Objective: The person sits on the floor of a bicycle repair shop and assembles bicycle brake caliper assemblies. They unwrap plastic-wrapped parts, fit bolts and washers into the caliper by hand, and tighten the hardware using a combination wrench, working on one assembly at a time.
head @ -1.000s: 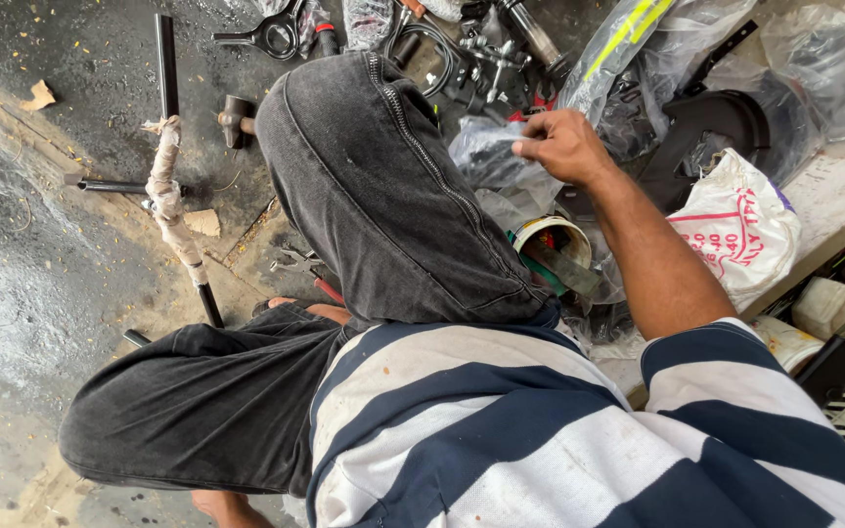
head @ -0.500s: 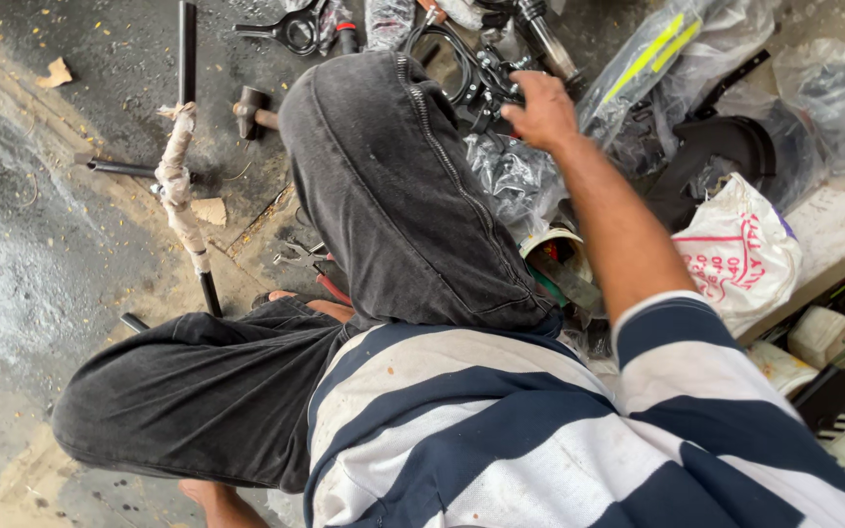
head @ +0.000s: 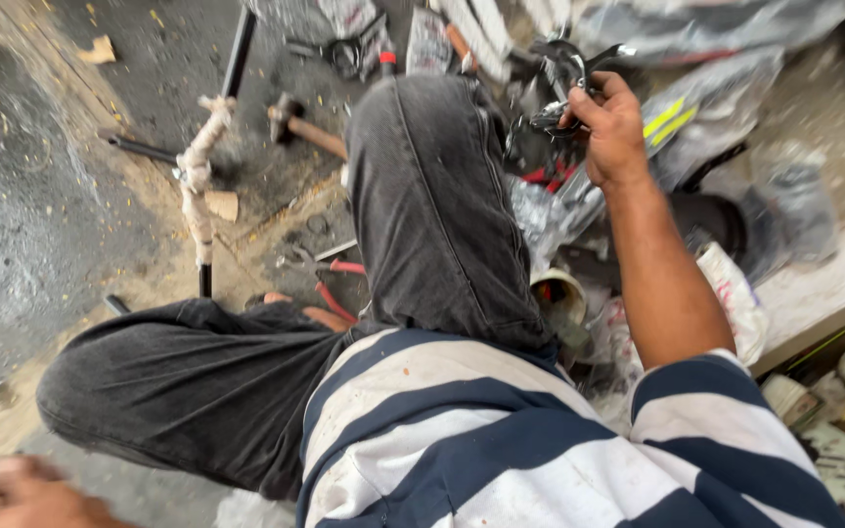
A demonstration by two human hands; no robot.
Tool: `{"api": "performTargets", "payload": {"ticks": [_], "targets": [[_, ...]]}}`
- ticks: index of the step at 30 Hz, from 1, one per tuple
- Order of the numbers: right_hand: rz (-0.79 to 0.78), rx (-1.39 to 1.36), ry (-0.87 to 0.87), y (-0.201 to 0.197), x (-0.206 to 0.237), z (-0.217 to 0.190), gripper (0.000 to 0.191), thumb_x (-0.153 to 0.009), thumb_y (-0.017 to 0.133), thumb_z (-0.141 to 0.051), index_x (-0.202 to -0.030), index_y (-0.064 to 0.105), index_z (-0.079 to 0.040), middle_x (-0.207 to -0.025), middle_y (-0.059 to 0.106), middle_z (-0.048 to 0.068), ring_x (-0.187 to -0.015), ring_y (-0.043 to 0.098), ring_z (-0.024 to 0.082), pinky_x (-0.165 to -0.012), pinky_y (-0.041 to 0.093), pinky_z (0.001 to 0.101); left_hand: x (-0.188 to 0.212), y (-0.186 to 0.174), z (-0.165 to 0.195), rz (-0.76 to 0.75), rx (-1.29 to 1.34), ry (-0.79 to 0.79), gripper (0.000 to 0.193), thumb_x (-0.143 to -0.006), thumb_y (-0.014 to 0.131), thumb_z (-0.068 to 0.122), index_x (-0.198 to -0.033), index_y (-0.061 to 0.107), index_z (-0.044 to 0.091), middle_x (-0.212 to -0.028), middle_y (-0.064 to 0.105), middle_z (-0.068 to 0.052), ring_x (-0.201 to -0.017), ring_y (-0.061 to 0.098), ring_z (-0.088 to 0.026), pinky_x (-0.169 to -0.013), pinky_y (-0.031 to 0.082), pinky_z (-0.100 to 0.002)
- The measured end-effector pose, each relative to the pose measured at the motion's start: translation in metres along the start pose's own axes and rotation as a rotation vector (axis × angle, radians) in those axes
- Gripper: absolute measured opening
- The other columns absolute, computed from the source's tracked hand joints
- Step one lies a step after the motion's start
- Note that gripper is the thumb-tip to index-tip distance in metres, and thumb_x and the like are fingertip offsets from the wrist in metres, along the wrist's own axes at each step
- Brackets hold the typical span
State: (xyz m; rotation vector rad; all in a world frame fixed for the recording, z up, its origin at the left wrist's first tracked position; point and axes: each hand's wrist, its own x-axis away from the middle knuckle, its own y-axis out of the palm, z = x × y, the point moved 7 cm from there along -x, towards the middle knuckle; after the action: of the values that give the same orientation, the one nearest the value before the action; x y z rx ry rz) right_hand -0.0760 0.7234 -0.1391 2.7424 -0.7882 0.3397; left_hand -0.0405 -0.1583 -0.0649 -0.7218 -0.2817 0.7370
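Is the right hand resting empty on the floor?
No: the right hand is raised above the clutter, gripping a dark metal part.

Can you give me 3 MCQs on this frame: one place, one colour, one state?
1. Where does the hammer lie?
A. on the floor left of the raised knee
B. in the right hand
C. on the ledge at right

2. What colour are the handles of the pliers on the floor?
A. blue
B. red
C. yellow

3. What is the right hand doing?
A. resting flat on the knee
B. hanging open with nothing in it
C. closed on a dark metal part, held up

Answers:
1. A, its head and wooden handle lie on the floor by the taped pipe.
2. B, both grips show red beside the leg.
3. C, fingers wrap the part above the clutter. The left hand is a blur at the bottom edge.
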Motion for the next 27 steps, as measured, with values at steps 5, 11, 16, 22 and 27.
{"api": "performTargets", "payload": {"ticks": [5,11,16,22,27], "targets": [[-0.112,-0.091,-0.219,0.08,0.026,-0.128,0.023,-0.11,0.067,-0.016,-0.127,0.057,-0.003,-0.099,0.068,0.006,-0.088,0.066,0.015,-0.082,0.054,0.0297,0.022,0.051,0.179,-0.14,0.048,0.842,0.014,-0.115,0.05,-0.003,-0.123,0.061,-0.009,-0.114,0.064,-0.018,-0.101,0.062,-0.025,-0.087,0.05,-0.032],[-0.304,0.093,-0.147,0.225,0.086,-0.173,0.03,-0.105,0.063,-0.021,-0.13,0.057,-0.005,-0.096,0.072,0.006,-0.09,0.07,0.014,-0.077,0.053,0.0247,0.124,0.123,0.349,-0.604,0.064,0.964,0.096,-0.063,0.097,0.026,-0.144,0.051,0.005,-0.15,0.047,-0.022,-0.142,0.043,-0.042,-0.117,0.037,-0.052],[-0.59,-0.071,0.226,0.334,0.14,-0.074,0.032,-0.101,0.063,-0.019,-0.128,0.056,-0.002,-0.095,0.072,0.008,-0.082,0.069,0.017,-0.063,0.05,0.0298,0.166,0.146,0.364,-0.65,0.149,1.127,0.146,-0.048,0.101,0.052,-0.157,0.02,-0.002,-0.162,0.016,-0.035,-0.151,0.018,-0.053,-0.121,0.023,-0.059],[-0.768,0.15,0.125,0.382,0.168,0.001,0.034,-0.103,0.069,-0.017,-0.131,0.059,-0.001,-0.109,0.071,0.009,-0.096,0.068,0.014,-0.083,0.057,0.0298,0.146,0.162,0.308,-0.634,0.136,1.079,0.135,-0.059,0.096,0.05,-0.159,0.02,0.001,-0.153,0.034,-0.027,-0.144,0.031,-0.052,-0.122,0.028,-0.059],[-0.478,0.66,-0.53,0.379,0.154,-0.06,0.029,-0.104,0.074,-0.015,-0.127,0.064,-0.001,-0.105,0.074,0.008,-0.092,0.07,0.014,-0.08,0.06,0.0288,0.136,0.165,0.288,-0.616,0.08,1.074,0.121,-0.059,0.092,0.049,-0.154,0.033,0.002,-0.144,0.04,-0.027,-0.135,0.038,-0.051,-0.114,0.034,-0.057]]}}
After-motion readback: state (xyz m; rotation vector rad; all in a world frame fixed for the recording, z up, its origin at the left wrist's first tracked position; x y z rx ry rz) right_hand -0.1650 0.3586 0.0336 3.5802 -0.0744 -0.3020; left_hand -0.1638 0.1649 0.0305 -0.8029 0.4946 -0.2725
